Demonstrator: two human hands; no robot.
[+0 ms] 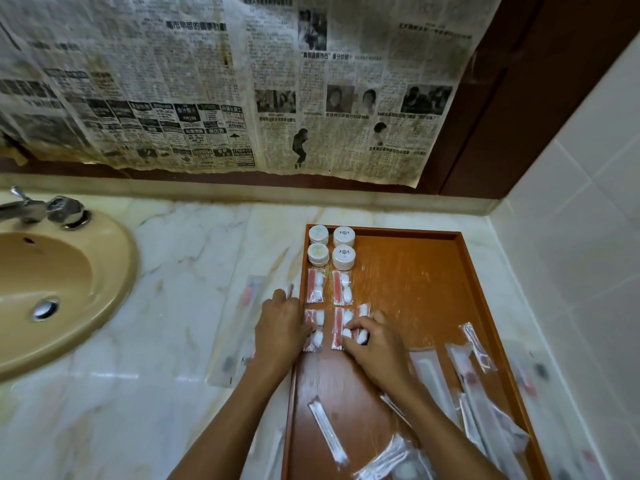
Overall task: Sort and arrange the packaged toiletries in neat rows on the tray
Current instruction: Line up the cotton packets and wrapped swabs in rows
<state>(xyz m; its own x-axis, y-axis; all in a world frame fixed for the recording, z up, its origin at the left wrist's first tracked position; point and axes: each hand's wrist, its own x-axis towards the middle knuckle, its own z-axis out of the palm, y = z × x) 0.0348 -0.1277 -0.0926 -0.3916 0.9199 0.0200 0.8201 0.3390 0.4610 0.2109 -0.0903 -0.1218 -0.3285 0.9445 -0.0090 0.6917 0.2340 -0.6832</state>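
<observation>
Overhead, yellowed newspaper sheets (214,81) hang on the wall above a glossy, veined marble counter (180,258), with a tan oval ceramic basin (69,292) and chrome tap (52,209) at the left. On the counter lies a rectangular wooden tray (415,292), orange-brown and scuffed, its long axis running away from the person. At its far left corner stand four round white lidded jars (330,250) in a two-by-two block. Just nearer, flat clear packets of cotton items (329,287) with pink-and-white contents lie in two columns, each packet's long axis parallel to the tray's long side. Long clear sachets (474,386) lie loose and askew along the near right of the tray; one narrow sachet (327,429) lies diagonally near the left rim, and further sachets lie on the counter to either side. The left hand (280,332) rests at the tray's left rim, fingers curled over the nearer-left packet. The right hand (375,348) pinches a packet in the second column between bent fingertips (349,332).
</observation>
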